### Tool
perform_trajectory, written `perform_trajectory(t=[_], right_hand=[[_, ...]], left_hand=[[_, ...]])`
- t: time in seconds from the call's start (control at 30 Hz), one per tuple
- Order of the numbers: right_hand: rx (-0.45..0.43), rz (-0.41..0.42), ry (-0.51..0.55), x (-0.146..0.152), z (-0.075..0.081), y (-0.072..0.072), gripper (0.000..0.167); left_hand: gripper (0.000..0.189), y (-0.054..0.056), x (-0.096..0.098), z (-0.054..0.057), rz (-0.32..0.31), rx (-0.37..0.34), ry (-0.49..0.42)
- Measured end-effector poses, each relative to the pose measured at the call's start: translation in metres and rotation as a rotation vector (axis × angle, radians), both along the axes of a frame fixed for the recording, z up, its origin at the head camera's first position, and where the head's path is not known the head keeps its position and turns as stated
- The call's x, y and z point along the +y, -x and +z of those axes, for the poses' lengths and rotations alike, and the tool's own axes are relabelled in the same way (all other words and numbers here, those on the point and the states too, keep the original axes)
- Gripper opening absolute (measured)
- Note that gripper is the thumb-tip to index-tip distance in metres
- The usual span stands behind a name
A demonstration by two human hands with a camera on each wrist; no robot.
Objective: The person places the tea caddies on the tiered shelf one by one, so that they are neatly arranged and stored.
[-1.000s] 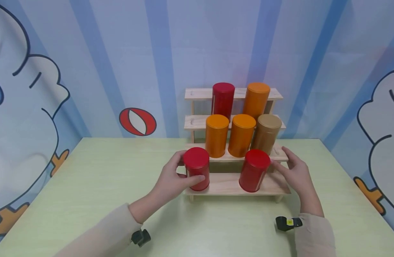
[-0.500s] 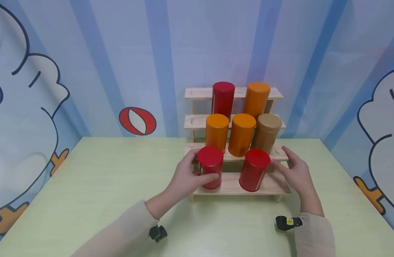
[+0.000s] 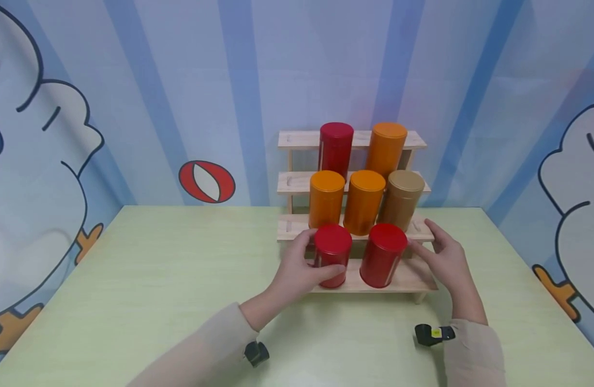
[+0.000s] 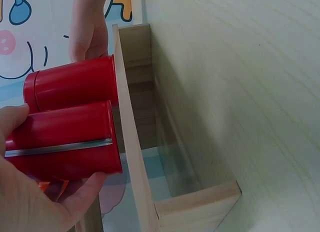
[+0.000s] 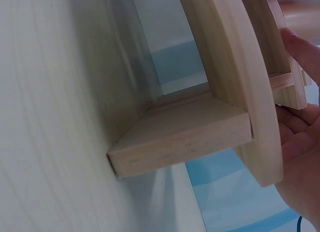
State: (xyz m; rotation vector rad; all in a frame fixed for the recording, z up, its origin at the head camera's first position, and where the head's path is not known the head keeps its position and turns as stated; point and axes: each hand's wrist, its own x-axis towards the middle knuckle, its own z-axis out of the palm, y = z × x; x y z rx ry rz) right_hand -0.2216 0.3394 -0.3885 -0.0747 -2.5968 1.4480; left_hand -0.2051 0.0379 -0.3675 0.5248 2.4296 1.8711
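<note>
In the head view my left hand (image 3: 297,271) grips a red canister (image 3: 331,255) from its left side, thumb across the front. The canister stands upright over the lowest step of a tiered wooden rack (image 3: 408,279). In the left wrist view its base (image 4: 114,137) is right at the board's edge. A second red canister (image 3: 384,255) stands just to its right on that step. My right hand (image 3: 449,263) holds the rack's right end, thumb and fingers around the second step's end. In the right wrist view curled fingers (image 5: 297,129) show behind the board.
Two orange canisters (image 3: 326,199) and a tan canister (image 3: 402,199) stand one step up. Higher, a red canister (image 3: 335,148) and an orange canister (image 3: 387,148) stand near the striped backdrop (image 3: 297,64). The pale table (image 3: 180,269) extends left of the rack.
My left hand has moved right with the red canister, from the lowest step's left end to close beside the other red canister. My right hand has stayed on the rack.
</note>
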Motion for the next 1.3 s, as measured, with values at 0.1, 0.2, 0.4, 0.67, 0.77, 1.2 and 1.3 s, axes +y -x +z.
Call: perform_trajectory(t=[0.1, 0.2, 0.4, 0.67, 0.77, 1.2, 1.3], right_hand=[[-0.005, -0.003, 0.005, 0.000, 0.000, 0.000, 0.081], [-0.012, -0.004, 0.007, 0.000, 0.000, 0.000, 0.081], [-0.011, 0.001, -0.003, 0.001, 0.001, 0.000, 0.081], [-0.019, 0.002, 0.002, 0.001, 0.000, 0.000, 0.081], [-0.020, 0.004, 0.001, 0.001, 0.000, 0.000, 0.081], [-0.003, 0.007, -0.008, 0.004, -0.004, 0.001, 0.082], [-0.008, 0.020, -0.018, 0.007, -0.004, 0.000, 0.082]], left_hand=[[0.067, -0.001, 0.004, -0.002, 0.006, -0.001, 0.004], [0.068, -0.001, 0.007, -0.003, 0.004, -0.004, -0.001], [0.067, -0.001, 0.014, -0.003, 0.006, 0.001, 0.010], [0.065, 0.000, 0.022, -0.003, 0.005, -0.004, 0.019], [0.064, 0.001, 0.024, -0.004, 0.002, 0.002, 0.017], [0.068, 0.003, 0.029, -0.006, -0.003, 0.009, 0.024], [0.069, 0.002, 0.023, -0.004, -0.016, 0.012, 0.040]])
